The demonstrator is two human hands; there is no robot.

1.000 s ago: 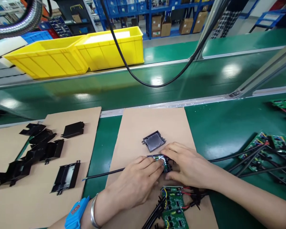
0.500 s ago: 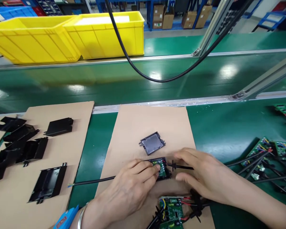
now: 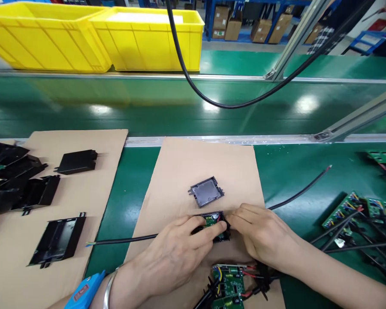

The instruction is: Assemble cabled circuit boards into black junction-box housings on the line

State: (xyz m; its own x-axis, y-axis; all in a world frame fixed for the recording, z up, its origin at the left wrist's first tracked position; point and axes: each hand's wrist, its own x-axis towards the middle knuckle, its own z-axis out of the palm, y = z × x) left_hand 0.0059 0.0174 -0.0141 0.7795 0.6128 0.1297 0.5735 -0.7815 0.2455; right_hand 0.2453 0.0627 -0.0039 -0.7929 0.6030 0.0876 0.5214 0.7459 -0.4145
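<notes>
A black housing with a green circuit board inside (image 3: 212,220) lies on the middle cardboard sheet (image 3: 209,159). My left hand (image 3: 183,244) grips it from the left, its index finger pressed on the board. At the housing's right end, my right hand (image 3: 263,234) has its fingers pinched on the black cable (image 3: 296,198), which runs out to the upper right. Another cable (image 3: 125,240) leaves the left side. Just above rests a dark flat cover (image 3: 206,191). Wired green boards (image 3: 230,279) lie below, near my wrists.
Black housings (image 3: 56,240) sit on the left cardboard (image 3: 106,159). More wired boards (image 3: 344,214) are at the right. Yellow bins (image 3: 154,43) stand behind the metal rail (image 3: 225,140). A thick black cable (image 3: 193,86) hangs across the upper view.
My right hand has closed its fingers at the housing's right end, and the cable there now points up to the right. My left index finger has shifted right. The view has moved slightly.
</notes>
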